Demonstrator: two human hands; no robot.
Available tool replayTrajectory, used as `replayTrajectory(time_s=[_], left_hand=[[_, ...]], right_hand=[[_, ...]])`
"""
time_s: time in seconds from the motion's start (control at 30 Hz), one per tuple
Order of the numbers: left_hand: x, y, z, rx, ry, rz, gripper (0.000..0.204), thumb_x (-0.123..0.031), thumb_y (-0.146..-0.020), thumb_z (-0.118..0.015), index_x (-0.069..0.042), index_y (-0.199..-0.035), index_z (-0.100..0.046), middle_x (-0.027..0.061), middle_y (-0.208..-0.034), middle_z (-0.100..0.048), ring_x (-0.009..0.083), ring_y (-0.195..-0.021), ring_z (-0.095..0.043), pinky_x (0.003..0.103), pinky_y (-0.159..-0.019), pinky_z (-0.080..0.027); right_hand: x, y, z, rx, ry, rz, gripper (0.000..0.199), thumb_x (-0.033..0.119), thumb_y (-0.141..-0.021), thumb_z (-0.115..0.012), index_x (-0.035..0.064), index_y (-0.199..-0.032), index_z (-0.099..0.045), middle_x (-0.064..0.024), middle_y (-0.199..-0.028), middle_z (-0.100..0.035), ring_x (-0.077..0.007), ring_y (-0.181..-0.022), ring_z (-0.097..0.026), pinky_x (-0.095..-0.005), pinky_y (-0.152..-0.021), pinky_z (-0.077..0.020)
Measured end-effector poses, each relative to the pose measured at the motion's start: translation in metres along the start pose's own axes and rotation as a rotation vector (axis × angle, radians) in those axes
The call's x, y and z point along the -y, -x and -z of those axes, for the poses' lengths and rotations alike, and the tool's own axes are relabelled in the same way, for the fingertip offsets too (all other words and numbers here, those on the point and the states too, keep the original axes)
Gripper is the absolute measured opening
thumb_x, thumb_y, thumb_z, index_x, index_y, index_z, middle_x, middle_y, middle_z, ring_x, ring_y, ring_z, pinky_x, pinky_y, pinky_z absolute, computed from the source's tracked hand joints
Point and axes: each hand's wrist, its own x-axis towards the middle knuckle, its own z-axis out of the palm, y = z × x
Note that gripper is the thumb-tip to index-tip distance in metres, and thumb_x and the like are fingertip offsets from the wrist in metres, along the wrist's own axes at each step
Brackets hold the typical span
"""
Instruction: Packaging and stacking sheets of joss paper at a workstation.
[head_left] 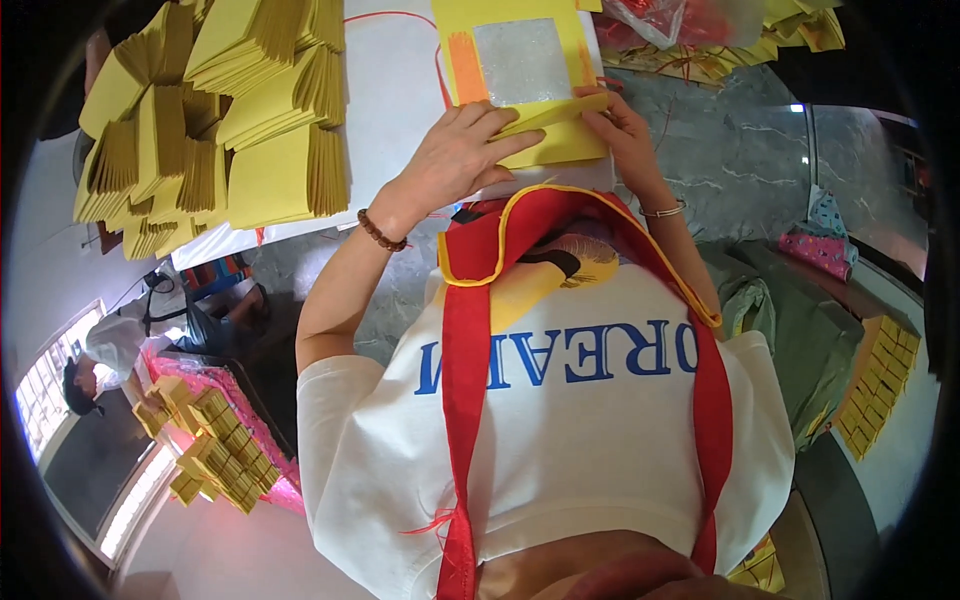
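A yellow paper sheet (560, 148) with a silvery square patch (522, 60) and an orange strip (466, 68) lies in front of me at the table's near edge. Its near part is folded over into a flap. My left hand (458, 150) rests on the left of this fold, fingers spread and lying on the paper. At the fold's right end, my right hand (622, 135) pinches the paper's edge between thumb and fingers. The fingertips of that hand are partly hidden by the flap.
Stacks of folded yellow paper (285, 170) crowd the white table (385, 100) at the left. A red string (440, 75) lies behind my left hand. More yellow bundles (225, 450) sit on a pink cover, near another person (130, 340). A plastic bag (680, 20) lies at the far right.
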Motion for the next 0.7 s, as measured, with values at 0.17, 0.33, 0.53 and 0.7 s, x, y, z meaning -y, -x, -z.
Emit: replayTrajectory(time_s=[0.17, 0.33, 0.53, 0.7], left_hand=[[0.008, 0.000, 0.002, 0.013, 0.101, -0.018, 0.049, -0.023, -0.073, -0.066, -0.019, -0.121, -0.054, 0.0085, -0.115, -0.054, 0.0288, -0.103, -0.050, 0.038, -0.087, -0.042], [0.015, 0.004, 0.002, -0.031, 0.247, 0.064, 0.029, -0.015, -0.083, -0.059, -0.010, -0.111, -0.055, 0.0118, -0.118, -0.053, 0.0306, -0.098, -0.056, 0.037, -0.080, -0.049], [0.016, -0.006, -0.004, -0.171, 0.624, 0.399, 0.028, -0.018, -0.084, -0.059, -0.008, -0.108, -0.051, 0.0146, -0.116, -0.053, 0.0307, -0.086, -0.058, 0.036, -0.074, -0.049], [0.013, 0.005, 0.002, -0.292, 0.546, 0.336, 0.042, -0.013, -0.079, -0.064, -0.010, -0.118, -0.050, 0.0115, -0.119, -0.053, 0.0317, -0.101, -0.052, 0.039, -0.087, -0.041]], right_hand=[[0.001, 0.001, 0.001, -0.015, -0.023, 0.019, 0.029, 0.014, -0.088, -0.056, 0.0024, -0.115, -0.055, -0.0022, -0.102, -0.059, -0.0084, -0.093, -0.053, -0.0229, -0.081, -0.0426], [0.004, -0.001, 0.004, -0.030, -0.025, 0.137, 0.028, 0.013, -0.088, -0.056, 0.0025, -0.114, -0.056, -0.0025, -0.104, -0.059, -0.0093, -0.096, -0.054, -0.0244, -0.085, -0.0425], [-0.004, 0.001, 0.006, 0.017, -0.047, 0.009, 0.027, 0.010, -0.088, -0.055, 0.0030, -0.114, -0.055, -0.0020, -0.107, -0.057, -0.0082, -0.098, -0.051, -0.0237, -0.087, -0.0408], [-0.007, 0.000, 0.005, -0.012, -0.077, 0.033, 0.027, 0.009, -0.088, -0.055, 0.0039, -0.114, -0.055, -0.0009, -0.106, -0.056, -0.0078, -0.097, -0.051, -0.0232, -0.087, -0.0405]])
